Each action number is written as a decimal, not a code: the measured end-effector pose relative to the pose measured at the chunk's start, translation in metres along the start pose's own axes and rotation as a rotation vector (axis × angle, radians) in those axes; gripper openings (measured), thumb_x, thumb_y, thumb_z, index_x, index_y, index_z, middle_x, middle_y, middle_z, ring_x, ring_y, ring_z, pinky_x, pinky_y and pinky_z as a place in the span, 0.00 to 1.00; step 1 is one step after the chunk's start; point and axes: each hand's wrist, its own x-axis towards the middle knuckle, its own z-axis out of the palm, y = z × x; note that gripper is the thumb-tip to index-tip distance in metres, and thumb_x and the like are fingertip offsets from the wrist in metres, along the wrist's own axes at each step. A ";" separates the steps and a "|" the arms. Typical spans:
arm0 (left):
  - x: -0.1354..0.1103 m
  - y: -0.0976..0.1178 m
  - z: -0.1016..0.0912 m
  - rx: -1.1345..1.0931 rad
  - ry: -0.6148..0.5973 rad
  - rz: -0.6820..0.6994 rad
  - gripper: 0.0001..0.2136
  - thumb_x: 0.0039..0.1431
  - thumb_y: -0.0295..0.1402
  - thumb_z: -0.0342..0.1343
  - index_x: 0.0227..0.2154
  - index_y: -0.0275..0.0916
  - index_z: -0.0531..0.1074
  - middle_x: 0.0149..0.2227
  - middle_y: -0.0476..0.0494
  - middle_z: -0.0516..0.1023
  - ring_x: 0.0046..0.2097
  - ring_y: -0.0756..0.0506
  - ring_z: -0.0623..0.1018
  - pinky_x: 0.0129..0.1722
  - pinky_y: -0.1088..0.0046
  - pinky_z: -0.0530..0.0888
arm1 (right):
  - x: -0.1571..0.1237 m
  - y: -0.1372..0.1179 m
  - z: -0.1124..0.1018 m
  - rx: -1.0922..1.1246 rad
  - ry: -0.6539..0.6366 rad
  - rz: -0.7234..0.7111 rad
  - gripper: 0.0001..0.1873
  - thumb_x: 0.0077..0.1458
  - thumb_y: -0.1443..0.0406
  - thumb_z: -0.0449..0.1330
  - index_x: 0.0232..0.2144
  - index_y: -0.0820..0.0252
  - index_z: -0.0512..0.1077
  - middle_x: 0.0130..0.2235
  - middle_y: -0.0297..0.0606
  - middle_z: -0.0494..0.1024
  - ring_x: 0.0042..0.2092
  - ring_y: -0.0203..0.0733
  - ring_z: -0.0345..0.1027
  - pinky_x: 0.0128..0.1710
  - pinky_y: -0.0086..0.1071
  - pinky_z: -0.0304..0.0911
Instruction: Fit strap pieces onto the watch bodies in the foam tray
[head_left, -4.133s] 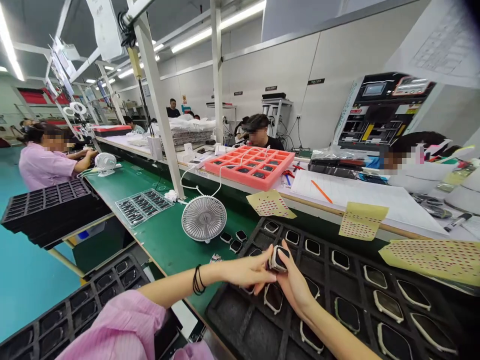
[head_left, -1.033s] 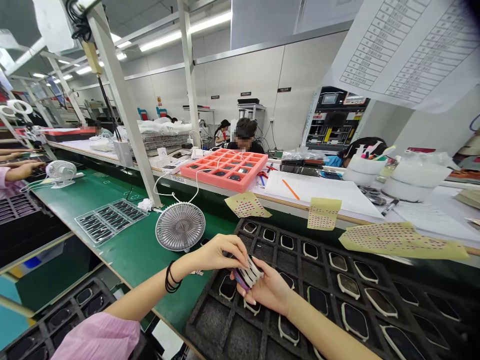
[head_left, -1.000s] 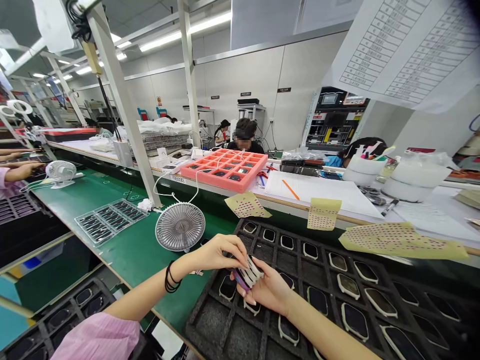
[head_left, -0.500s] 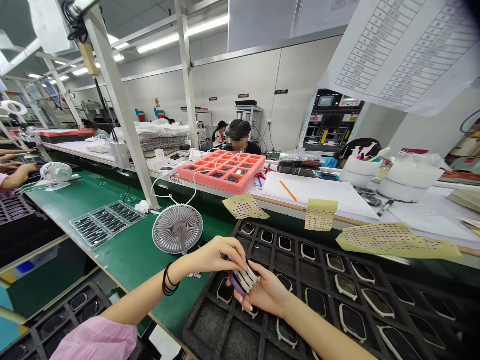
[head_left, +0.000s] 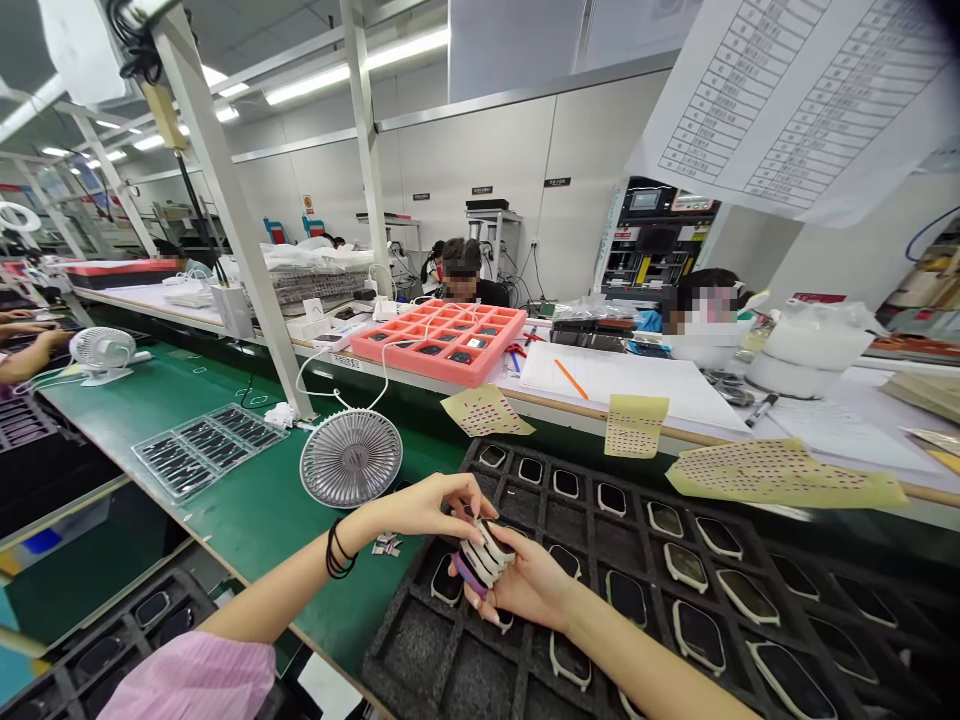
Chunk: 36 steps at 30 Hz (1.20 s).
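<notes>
Above a black foam tray [head_left: 420, 640] of watch-like pieces [head_left: 700, 638], a worker's right hand [head_left: 536, 582] is wrapped around a small stack of pale-rimmed cases [head_left: 487, 560], held tilted, while the fingertips of the left hand [head_left: 439, 507] draw together at its upper end (whether they pinch a piece, one cannot tell). The step in hand looks to be sorting or handling the stack piece by piece; the next move would seem to call for a steady right grip and a light left touch. Beyond, a round fan [head_left: 351, 458] stands on the green bench [head_left: 251, 520], an orange foam tray [head_left: 480, 372] sits on the shelf, and a person in a dark top [head_left: 493, 293] works behind it
</notes>
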 end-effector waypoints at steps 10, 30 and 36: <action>0.007 -0.007 -0.001 -0.061 -0.096 -0.071 0.18 0.49 0.38 0.63 0.25 0.39 0.56 0.36 0.40 0.79 0.42 0.42 0.78 0.34 0.73 0.72 | 0.000 0.001 0.001 -0.052 0.023 0.032 0.20 0.53 0.52 0.56 0.33 0.65 0.69 0.31 0.43 0.77 0.27 0.41 0.70 0.21 0.30 0.59; 0.105 0.003 0.096 0.625 0.256 0.051 0.36 0.43 0.18 0.53 0.60 0.32 0.52 0.54 0.30 0.68 0.53 0.37 0.70 0.51 0.59 0.70 | -0.062 -0.050 -0.027 -1.125 1.015 -0.529 0.46 0.53 0.54 0.52 0.66 0.62 0.34 0.57 0.48 0.68 0.56 0.51 0.63 0.55 0.46 0.54; 0.122 -0.014 0.112 0.577 0.236 0.126 0.32 0.44 0.19 0.54 0.56 0.37 0.59 0.50 0.33 0.72 0.49 0.36 0.73 0.49 0.58 0.70 | -0.080 -0.043 -0.034 -0.981 1.084 -0.561 0.47 0.49 0.60 0.58 0.65 0.60 0.41 0.57 0.47 0.68 0.58 0.50 0.60 0.57 0.44 0.51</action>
